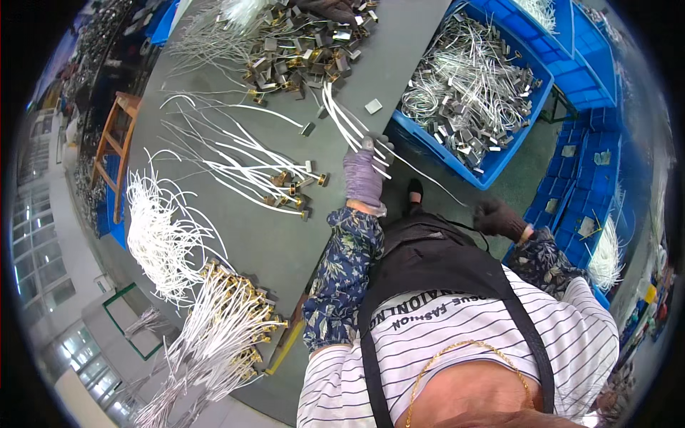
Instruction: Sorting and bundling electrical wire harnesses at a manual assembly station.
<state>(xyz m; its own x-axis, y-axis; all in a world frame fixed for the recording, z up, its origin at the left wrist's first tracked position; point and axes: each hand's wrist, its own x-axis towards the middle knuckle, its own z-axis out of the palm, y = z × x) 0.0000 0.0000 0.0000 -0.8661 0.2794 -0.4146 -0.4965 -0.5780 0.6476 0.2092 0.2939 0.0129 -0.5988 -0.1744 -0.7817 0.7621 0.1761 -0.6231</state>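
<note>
Left hand (363,175), gloved, closed around a few white wires (349,125) at the table (285,235) edge | right hand (498,217), dark-gloved, curled, grip unclear, a wire end near it | step: likely drawing wires from the blue bin (531,114) | next calls for laying them beside the sorted wires.

In my left hand (363,176), gloved in purple-grey, I hold a small bunch of thin white wires (347,125). They fan out from my fingers (368,146) at the near edge of the grey table (285,235), most running up over the table top toward the heap of metal pieces, a few short ends sticking out to the right past the edge. One long strand (428,182) trails down across the gap toward my right hand (499,218), in a dark glove.
</note>
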